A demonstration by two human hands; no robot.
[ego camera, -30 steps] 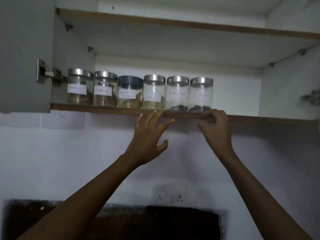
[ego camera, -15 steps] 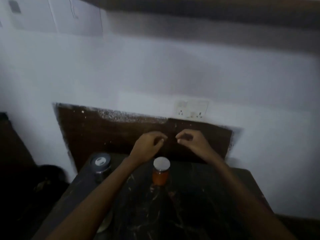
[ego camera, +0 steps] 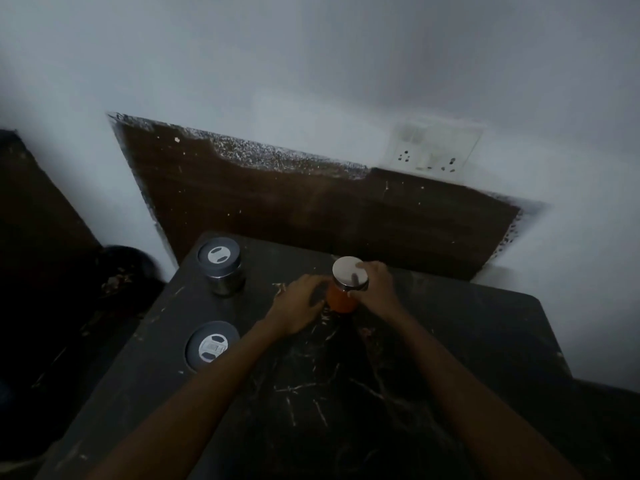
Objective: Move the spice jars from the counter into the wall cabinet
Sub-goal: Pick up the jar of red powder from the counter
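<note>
Both hands on the orange jar (ego camera: 342, 299). Right hand (ego camera: 375, 285): grip wrapped around the jar's right side, up near the lid, fingers (ego camera: 360, 295) curled onto the glass just below the silver lid (ego camera: 349, 271), thumb side at the lid's back edge. Closed on the jar. Left hand (ego camera: 300, 304): pressed against the jar's left side lower down, fingers bent toward the glass; contact point is dark and partly blurred, so can't tell if that grip is actually closed on it or just resting beside it.

Orange jar stands upright on the counter (ego camera: 311, 393), base looks down on the surface, contents orange-red, lid on.

Left of the orange jar, well apart: a dark-lidded jar (ego camera: 221, 266) upright near the counter's back-left corner, grey lid with a pale round insert. Nearer the camera and left of the orange jar: a second dark-lidded jar (ego camera: 212, 346), seen nearly straight from above, at the counter's left edge. Neither touched.

Counter is dark stone with pale veins and scattered crumbs around the orange jar's base. Behind the orange jar: brown backsplash panel (ego camera: 311, 202) with ragged, speckled top edge. Above and right of the jar: white wall socket plate (ego camera: 434, 147) on the white wall (ego camera: 311, 57). Both forearms bare. Lighting dim, some motion blur.
</note>
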